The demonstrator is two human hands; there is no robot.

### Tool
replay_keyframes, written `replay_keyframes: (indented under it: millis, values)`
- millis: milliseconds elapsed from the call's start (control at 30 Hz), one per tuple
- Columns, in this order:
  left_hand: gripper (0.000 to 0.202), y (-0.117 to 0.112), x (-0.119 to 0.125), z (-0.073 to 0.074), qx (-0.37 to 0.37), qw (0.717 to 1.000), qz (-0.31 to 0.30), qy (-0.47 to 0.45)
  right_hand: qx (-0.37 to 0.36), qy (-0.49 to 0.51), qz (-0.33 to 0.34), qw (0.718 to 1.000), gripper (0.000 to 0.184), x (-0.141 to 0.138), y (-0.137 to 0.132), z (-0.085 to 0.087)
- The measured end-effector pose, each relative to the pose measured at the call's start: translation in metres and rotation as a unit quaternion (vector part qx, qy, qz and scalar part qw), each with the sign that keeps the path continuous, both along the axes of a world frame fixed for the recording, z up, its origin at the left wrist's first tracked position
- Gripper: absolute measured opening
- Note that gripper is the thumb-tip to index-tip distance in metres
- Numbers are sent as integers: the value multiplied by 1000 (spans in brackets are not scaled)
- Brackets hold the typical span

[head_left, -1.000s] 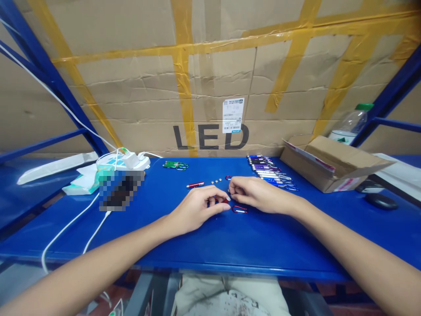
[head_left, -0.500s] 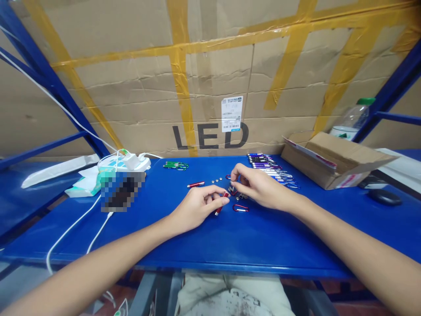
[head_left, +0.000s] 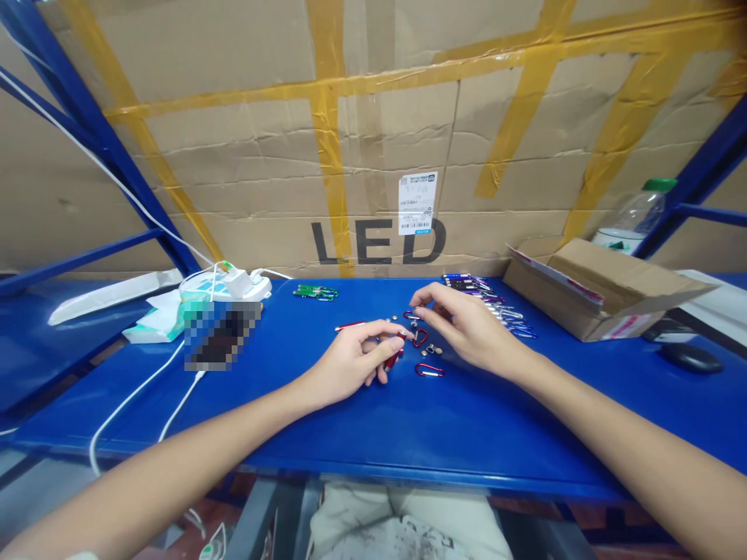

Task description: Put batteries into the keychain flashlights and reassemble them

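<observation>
Head view, step: I judge this is fine work on small parts, with the red flashlight tube [head_left: 394,356] as its centre.
Left hand [head_left: 355,359]: it grasps this tube, tilted, between thumb and fingers.
Right hand [head_left: 467,323]: thumb and forefinger are curled near each other; whether something is pinched there, I cannot tell.
Small round metal pieces [head_left: 439,350]: they lie between the two hands, near the right fingers; probably button cells.
Next move: in my judgement, it calls for a steady left grip and a precise right pinch, without pushing the loose pieces.
Red carabiner [head_left: 430,371]: it lies apart from both hands, on the near side of the pieces.
Front edge of the surface [head_left: 437,435]: it is well apart from both hands, towards the body.
Open room: bare between the forearms; tighter beyond the right hand, where the row of keychain flashlights [head_left: 458,281] lies.
</observation>
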State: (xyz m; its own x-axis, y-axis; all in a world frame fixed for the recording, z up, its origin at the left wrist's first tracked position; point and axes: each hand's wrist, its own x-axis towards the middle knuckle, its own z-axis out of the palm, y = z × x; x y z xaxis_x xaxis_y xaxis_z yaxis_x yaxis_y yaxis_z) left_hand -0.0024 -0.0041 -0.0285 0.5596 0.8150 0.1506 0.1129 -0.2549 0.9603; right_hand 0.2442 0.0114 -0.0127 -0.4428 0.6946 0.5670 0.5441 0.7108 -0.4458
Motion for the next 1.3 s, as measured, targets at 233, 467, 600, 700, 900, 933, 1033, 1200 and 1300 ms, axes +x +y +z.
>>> replay_keyframes:
  millis: [233,467,600,700,900,933,1033,1200,1300]
  values:
    - [55,1,2,-3,-10,999,5,-30,-24,26,-20,999,6,-3,-1,-1]
    - [49,1,1,-5,3,999,8,-47,-29,29,-3,999,8,-5,-3,1]
    - [48,0,0,-3,3,999,10,-39,-26,36,-7,999,8,-7,-4,2]
    - [47,0,-1,-2,13,999,22,-25,-30,44,-14,998,8,-7,-4,2]
    - [52,3,-1,1,31,998,36,-43,-28,57,-14,998,10,-9,-7,2]
    - [53,4,-1,1,29,998,37,-51,-29,59,-14,998,10,-9,-7,2]
    - [56,6,-1,4,20,997,44,-67,-40,62,-12,997,12,-10,-10,3]
    - [62,8,-2,7,-17,995,49,-80,-49,78,-8,996,11,-9,-11,3]
    - [62,9,-3,8,-43,995,55,-77,-39,73,-9,997,15,-8,-10,1]
